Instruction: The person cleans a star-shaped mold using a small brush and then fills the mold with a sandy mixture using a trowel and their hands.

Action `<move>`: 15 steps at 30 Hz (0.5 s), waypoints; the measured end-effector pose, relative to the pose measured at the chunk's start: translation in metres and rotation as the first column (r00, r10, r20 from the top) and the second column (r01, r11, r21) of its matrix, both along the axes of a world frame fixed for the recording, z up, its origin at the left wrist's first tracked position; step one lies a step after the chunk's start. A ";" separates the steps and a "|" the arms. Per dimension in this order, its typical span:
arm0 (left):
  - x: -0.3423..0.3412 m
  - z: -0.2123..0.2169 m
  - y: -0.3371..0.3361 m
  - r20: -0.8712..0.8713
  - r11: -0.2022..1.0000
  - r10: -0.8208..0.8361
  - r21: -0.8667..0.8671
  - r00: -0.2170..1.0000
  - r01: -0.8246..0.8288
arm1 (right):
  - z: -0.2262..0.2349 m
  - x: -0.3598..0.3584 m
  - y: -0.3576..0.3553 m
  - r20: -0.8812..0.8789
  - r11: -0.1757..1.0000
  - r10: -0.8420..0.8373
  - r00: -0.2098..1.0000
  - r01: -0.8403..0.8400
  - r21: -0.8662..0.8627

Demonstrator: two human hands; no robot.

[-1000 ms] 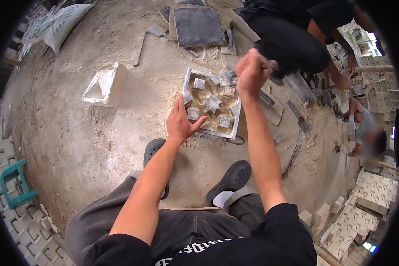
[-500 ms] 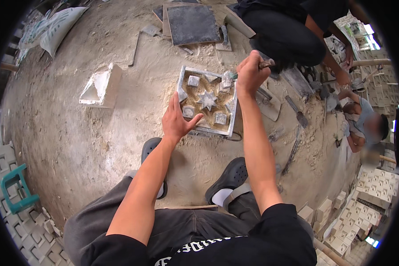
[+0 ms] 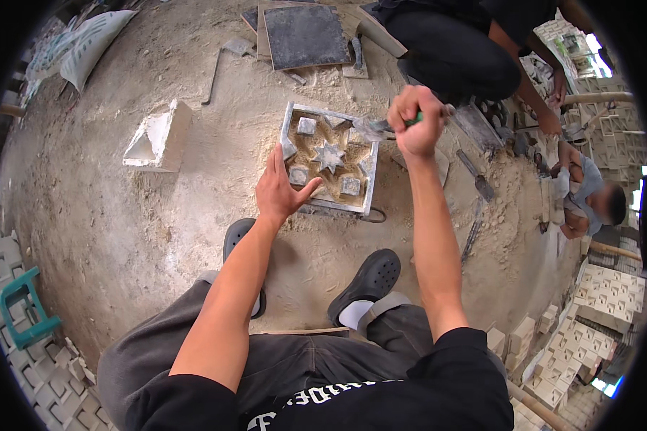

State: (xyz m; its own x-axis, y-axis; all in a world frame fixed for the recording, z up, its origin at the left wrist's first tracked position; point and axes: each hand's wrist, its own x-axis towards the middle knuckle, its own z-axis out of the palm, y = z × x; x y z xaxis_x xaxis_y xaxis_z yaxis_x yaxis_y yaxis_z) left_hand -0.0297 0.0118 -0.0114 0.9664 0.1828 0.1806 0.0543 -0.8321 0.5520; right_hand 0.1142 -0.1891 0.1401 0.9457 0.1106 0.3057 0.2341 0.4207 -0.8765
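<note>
A square metal mould point(image 3: 374, 172) lies on the ground in front of me. Inside its frame are a raised eight-pointed star point(image 3: 329, 156) and several small square blocks point(image 3: 350, 186), with sandy powder between them. My left hand point(image 3: 281, 189) rests on the mould's near left corner, fingers stretched along the side and thumb apart. Over its far right corner, my right hand point(image 3: 418, 122) is closed round a brush-like tool point(image 3: 372, 130). Green shows on the tool's handle; its pale head is blurred, so the exact kind is uncertain.
A white hollow block point(image 3: 158, 140) stands to the left. Dark flat boards point(image 3: 307, 37) lie beyond the mould. A trowel point(image 3: 476, 176) lies to the right in loose powder. Another person point(image 3: 453, 47) crouches at the far right; a second point(image 3: 589, 190) sits farther right.
My right hand has shifted slightly right and nearer, tilting the tool flatter across the mould's far right corner. My left hand stays on the mould. The whole view has shifted slightly.
</note>
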 end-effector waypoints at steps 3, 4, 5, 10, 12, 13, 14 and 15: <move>0.001 0.000 -0.003 0.020 1.000 -0.004 0.010 1.000 0.004 | -0.013 -0.005 -0.016 0.056 0.996 0.087 0.995 -0.088 0.017; 0.003 0.001 -0.004 0.023 1.000 -0.004 0.010 1.000 0.003 | -0.029 -0.007 -0.020 0.089 0.992 0.121 0.989 -0.124 0.022; 0.005 0.002 -0.006 0.009 1.000 -0.008 -0.010 1.000 0.008 | -0.056 -0.008 -0.021 0.084 0.997 0.067 0.994 -0.063 -0.044; -0.004 -0.003 -0.001 -0.007 1.000 -0.008 0.012 1.000 0.008 | -0.079 -0.009 -0.006 -0.153 0.991 0.026 0.988 -0.046 -0.123; -0.004 0.000 0.001 -0.031 1.000 0.003 -0.007 1.000 -0.003 | -0.053 -0.004 -0.003 -0.098 0.992 0.086 0.991 -0.094 -0.083; -0.003 0.000 0.001 -0.033 1.000 0.010 -0.004 0.999 -0.010 | -0.042 -0.001 -0.006 -0.054 0.993 0.101 0.993 -0.104 -0.057; -0.001 0.001 0.002 -0.013 1.000 0.005 0.001 1.000 -0.005 | -0.038 -0.004 -0.006 -0.054 0.993 0.102 0.993 -0.105 -0.055; 0.001 0.002 0.003 0.007 1.000 0.000 0.007 1.000 0.000 | -0.035 -0.008 -0.006 -0.035 0.993 0.105 0.994 -0.107 -0.045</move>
